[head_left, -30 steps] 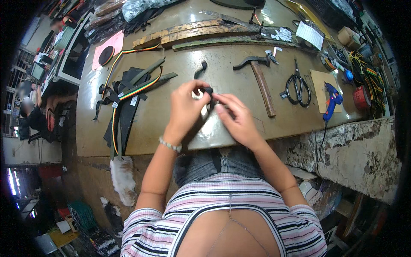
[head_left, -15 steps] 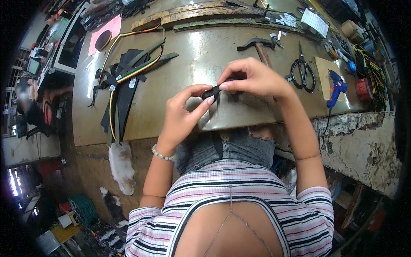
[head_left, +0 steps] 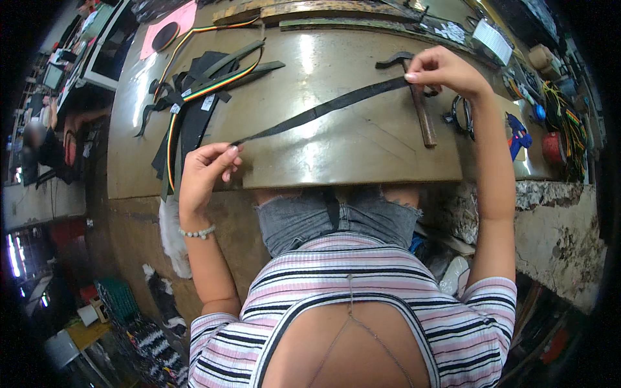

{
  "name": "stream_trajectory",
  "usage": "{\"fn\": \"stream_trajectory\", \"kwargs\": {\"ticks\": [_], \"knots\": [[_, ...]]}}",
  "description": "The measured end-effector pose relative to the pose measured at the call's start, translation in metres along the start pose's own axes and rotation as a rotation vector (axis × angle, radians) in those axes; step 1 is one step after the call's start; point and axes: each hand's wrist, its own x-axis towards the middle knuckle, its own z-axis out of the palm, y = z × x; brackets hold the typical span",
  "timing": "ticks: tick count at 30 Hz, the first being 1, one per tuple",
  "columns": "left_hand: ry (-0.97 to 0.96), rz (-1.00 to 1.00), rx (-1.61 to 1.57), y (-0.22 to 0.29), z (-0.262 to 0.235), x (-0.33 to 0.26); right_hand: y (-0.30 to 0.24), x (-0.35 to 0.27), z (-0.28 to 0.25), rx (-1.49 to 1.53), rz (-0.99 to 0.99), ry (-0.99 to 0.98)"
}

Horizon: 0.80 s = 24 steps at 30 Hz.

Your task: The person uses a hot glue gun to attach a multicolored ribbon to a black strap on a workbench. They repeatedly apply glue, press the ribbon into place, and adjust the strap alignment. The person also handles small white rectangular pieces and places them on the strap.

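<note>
A long black strap [head_left: 323, 111] is stretched taut above the brown workbench [head_left: 336, 155]. My left hand [head_left: 206, 169] pinches its near end at the lower left. My right hand [head_left: 441, 70] pinches the far end at the upper right, just above the hammer [head_left: 417, 97]. The strap runs diagonally between the two hands, a little off the bench top.
A pile of black straps and striped webbing [head_left: 194, 97] lies at the bench's left. Scissors [head_left: 462, 113], a blue tool [head_left: 517, 136] and a red spool [head_left: 553, 147] sit at the right. A pink sheet [head_left: 178, 19] and wooden strips [head_left: 310, 10] lie at the back.
My hands, close together on a small folded strap a second ago, have drawn apart: the left toward the near left, the right to the far right, pulling the strap out straight.
</note>
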Motion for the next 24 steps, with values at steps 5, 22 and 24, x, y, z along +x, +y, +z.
{"fn": "stream_trajectory", "kwargs": {"ticks": [5, 22, 24], "knots": [[0.096, 0.07, -0.134, -0.006, -0.007, 0.002, 0.014, -0.01, 0.003, 0.294, 0.004, -0.091], [-0.017, 0.438, 0.32, 0.027, 0.158, 0.017, -0.021, -0.019, 0.157, 1.497, -0.003, 0.143], [-0.008, 0.461, 0.28, 0.023, 0.157, 0.018, -0.021, -0.014, 0.159, 1.526, 0.011, 0.107]]}}
